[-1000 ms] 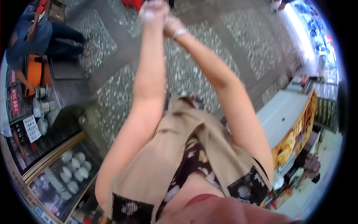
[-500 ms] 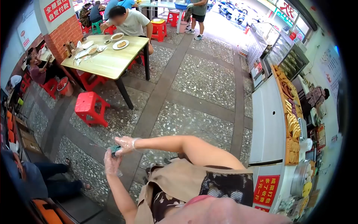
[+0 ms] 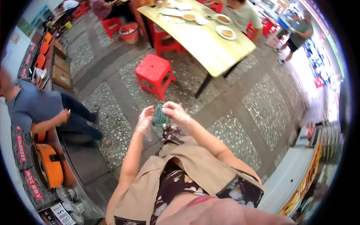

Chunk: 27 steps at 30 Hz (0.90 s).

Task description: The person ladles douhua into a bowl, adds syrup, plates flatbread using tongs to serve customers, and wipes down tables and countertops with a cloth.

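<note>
Both my hands wear clear, loose plastic gloves and meet in front of my body, above the floor. Between them is a small dark green knitted piece (image 3: 160, 116) with a ribbed surface. My right hand (image 3: 176, 113) pinches its upper right edge between thumb and fingers. Curled at the piece's left side, my left hand (image 3: 145, 120) has its fingertips closed against the edge. A thin reddish stick or strand (image 3: 137, 110) shows faintly beside the left fingers; what it is I cannot make out.
A red stool (image 3: 154, 74) stands just ahead, near a wooden-topped table (image 3: 213, 47) with plates and bowls. On the left a person in blue (image 3: 37, 101) stands by a counter with an orange container (image 3: 51, 165). A pale food counter (image 3: 287, 180) is at right.
My view has swung left and downward, bringing the left counter and the person in blue closer in. My hands have turned the knitted piece, so more of it shows.
</note>
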### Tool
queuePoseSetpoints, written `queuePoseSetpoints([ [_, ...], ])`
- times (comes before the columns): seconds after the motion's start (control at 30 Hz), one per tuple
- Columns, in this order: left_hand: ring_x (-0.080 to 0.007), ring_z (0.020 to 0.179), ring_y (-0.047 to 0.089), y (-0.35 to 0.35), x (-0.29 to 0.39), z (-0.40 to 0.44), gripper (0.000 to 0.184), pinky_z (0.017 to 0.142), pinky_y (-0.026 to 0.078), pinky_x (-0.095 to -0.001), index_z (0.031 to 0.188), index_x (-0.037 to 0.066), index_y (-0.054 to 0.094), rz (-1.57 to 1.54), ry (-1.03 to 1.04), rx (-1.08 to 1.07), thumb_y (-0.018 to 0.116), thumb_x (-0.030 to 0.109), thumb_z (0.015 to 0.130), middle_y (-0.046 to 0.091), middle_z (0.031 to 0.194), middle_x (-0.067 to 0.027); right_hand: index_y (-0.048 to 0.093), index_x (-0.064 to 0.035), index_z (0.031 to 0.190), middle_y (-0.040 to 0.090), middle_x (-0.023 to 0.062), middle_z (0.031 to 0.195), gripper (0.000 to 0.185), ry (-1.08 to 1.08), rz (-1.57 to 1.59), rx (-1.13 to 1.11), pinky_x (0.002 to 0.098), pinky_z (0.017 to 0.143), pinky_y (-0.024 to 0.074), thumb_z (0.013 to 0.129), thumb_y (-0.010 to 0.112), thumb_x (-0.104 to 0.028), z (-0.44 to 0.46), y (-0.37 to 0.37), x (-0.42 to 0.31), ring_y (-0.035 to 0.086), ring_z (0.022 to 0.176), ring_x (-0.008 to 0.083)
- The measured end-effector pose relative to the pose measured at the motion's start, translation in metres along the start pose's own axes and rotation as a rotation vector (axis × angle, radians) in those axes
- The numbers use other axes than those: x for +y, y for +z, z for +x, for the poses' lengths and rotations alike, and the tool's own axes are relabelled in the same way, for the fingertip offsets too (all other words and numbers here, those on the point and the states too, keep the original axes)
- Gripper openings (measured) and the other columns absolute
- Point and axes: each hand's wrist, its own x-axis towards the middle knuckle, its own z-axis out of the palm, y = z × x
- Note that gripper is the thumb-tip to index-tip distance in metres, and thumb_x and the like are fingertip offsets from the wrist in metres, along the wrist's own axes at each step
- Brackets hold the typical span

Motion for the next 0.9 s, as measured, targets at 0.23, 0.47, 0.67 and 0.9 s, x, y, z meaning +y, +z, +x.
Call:
queuePoseSetpoints([
  [0.23,-0.0077,0.076,0.048,-0.043,0.116,0.074,0.031,0.071,0.043,-0.0222,0.1,0.004,0.048,0.235,0.305,0.185,0.069,0.009,0.076,0.052,0.087,0.0008,0.05,-0.004,0.09,0.051,0.0043,0.08,0.035,-0.095,-0.189,0.214,0.0299,0.071,0.0409,0.089,0.054,-0.039,0.202,0.077,-0.021,0.044,0.077,0.012],
  [0.47,-0.0061,0.079,0.052,-0.114,0.19,0.224,0.025,0.072,0.043,-0.0207,0.105,-0.002,0.056,0.262,0.15,0.078,0.062,0.007,0.083,0.059,0.092,-0.0006,0.054,-0.0009,0.088,0.057,0.0073,0.085,0.05,0.032,-0.003,0.403,0.0305,0.077,0.0415,0.089,0.048,-0.05,0.363,0.078,-0.073,0.05,0.082,0.0137],
  [0.67,-0.0107,0.066,0.05,-0.194,0.226,0.398,0.021,0.063,0.045,-0.0275,0.099,-0.003,0.056,0.262,0.325,0.324,0.055,0.014,0.087,0.057,0.072,-0.0008,0.059,-0.0069,0.098,0.064,0.0079,0.081,0.028,-0.274,-0.745,0.253,0.0322,0.068,0.0491,0.078,0.068,-0.025,0.454,0.058,-0.146,0.062,0.073,0.0185],
  [0.9,-0.0303,0.066,0.058,-0.211,0.368,0.519,0.014,0.06,0.045,-0.035,0.083,-0.002,0.06,0.752,0.708,-0.434,0.061,0.012,0.081,0.059,0.074,-0.0162,0.049,-0.0099,0.123,0.055,0.0172,0.114,0.066,-0.462,-0.956,0.695,0.0395,0.085,0.0447,0.064,0.075,-0.023,0.55,0.081,-0.179,0.056,0.101,0.0307],
])
